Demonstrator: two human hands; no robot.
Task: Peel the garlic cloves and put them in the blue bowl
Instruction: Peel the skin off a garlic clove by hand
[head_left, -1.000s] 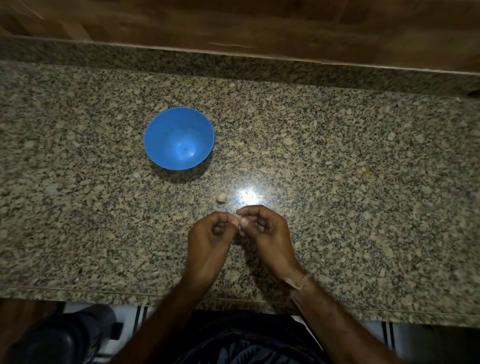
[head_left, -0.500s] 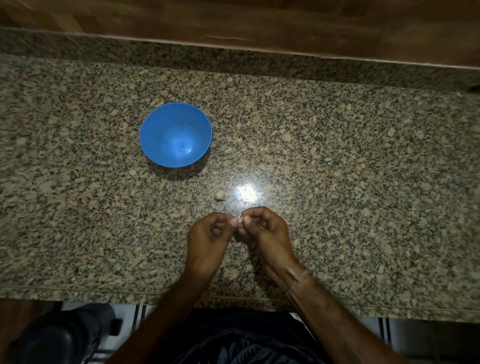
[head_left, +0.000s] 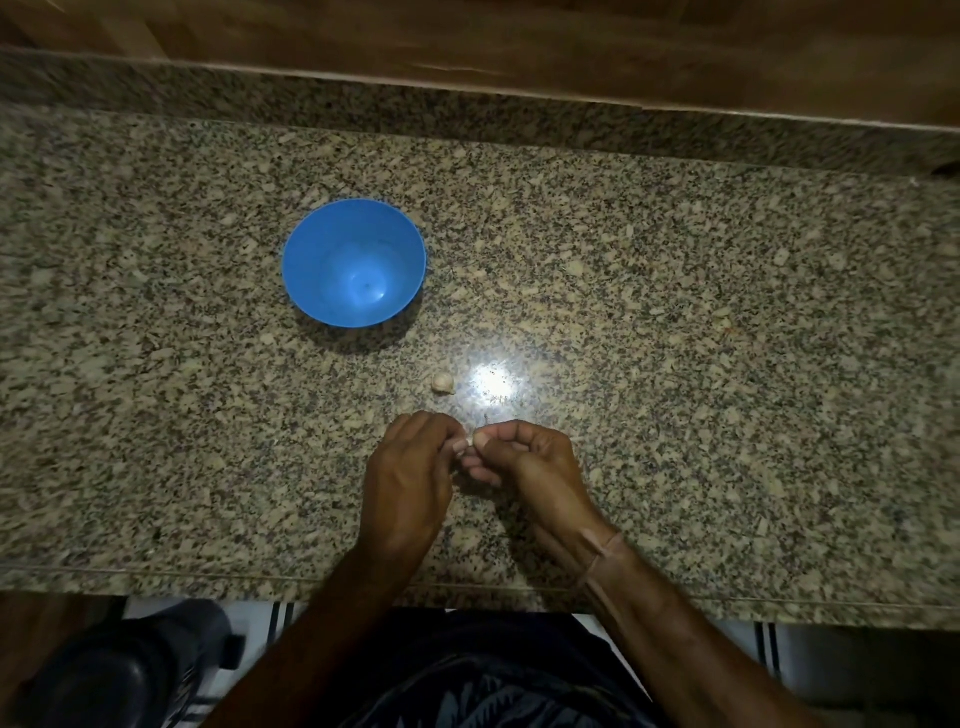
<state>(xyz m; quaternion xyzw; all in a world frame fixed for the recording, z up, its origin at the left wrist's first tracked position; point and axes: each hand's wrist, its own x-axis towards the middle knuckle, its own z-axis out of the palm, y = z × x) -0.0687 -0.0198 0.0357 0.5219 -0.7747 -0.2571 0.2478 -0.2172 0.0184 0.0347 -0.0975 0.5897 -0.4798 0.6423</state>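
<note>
A small pale garlic clove (head_left: 471, 440) is pinched between the fingertips of my left hand (head_left: 410, 483) and my right hand (head_left: 524, 462), low over the granite counter (head_left: 701, 364) near its front edge. Most of that clove is hidden by the fingers. A second garlic clove (head_left: 443, 383) lies loose on the counter just beyond my hands. The blue bowl (head_left: 354, 262) stands upright farther back and to the left, with no cloves in it.
A bright light reflection (head_left: 493, 382) shines on the counter beside the loose clove. A granite backsplash and a wooden wall (head_left: 519, 41) run along the back. A dark object (head_left: 119, 670) sits below the counter edge at the lower left.
Both hands stay together on the clove, working it with small finger movements. The view has shifted slightly. The bowl and the loose clove have not moved.
</note>
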